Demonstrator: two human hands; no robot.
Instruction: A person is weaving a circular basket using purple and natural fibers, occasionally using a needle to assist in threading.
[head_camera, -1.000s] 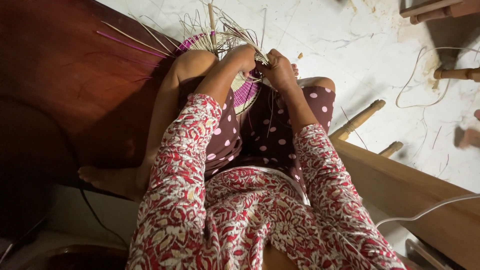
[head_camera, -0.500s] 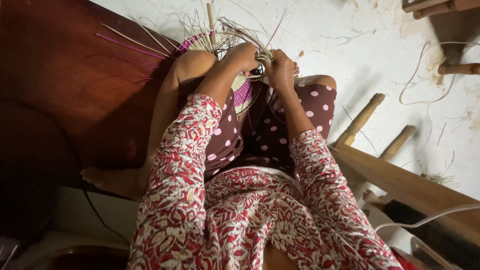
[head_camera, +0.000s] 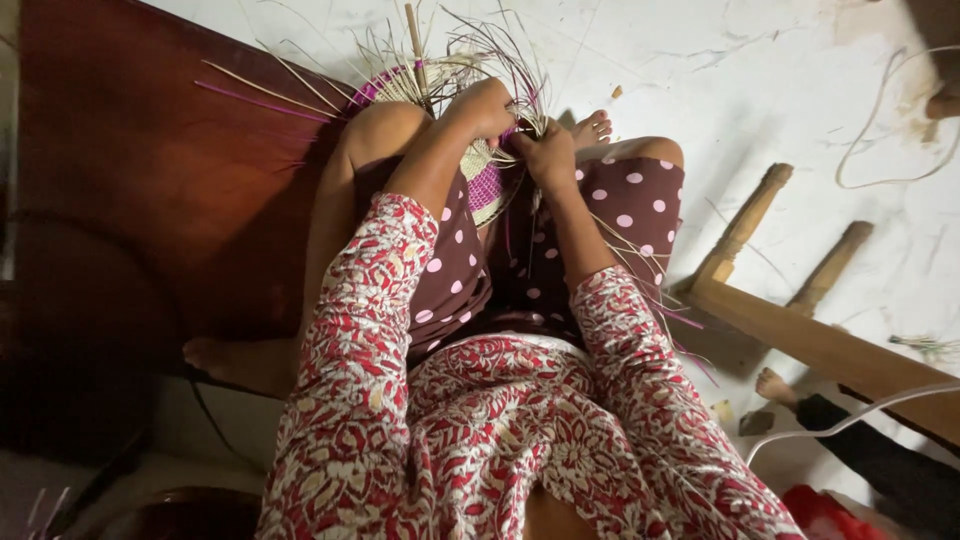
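I sit on the floor with my knees drawn up, in a red floral top and dark polka-dot trousers. A partly woven basket (head_camera: 487, 185) of pale and purple straw rests between my knees, with loose strands (head_camera: 490, 50) fanning out beyond it. My left hand (head_camera: 484, 106) is closed on the weave at its upper rim. My right hand (head_camera: 546, 152) pinches straw strands right beside the left one. The rest of the basket is hidden behind my knee and hands.
A dark red wooden panel (head_camera: 150, 180) lies at the left. A wooden frame with two legs (head_camera: 790, 300) stands at the right on the white floor (head_camera: 720, 70). Another person's foot (head_camera: 775, 385) and dark sleeve show at lower right, beside a white cord (head_camera: 860, 415).
Both hands have stayed together on the basket rim, shifting the strands slightly. The view has tilted a little, bringing the wooden frame further into the picture.
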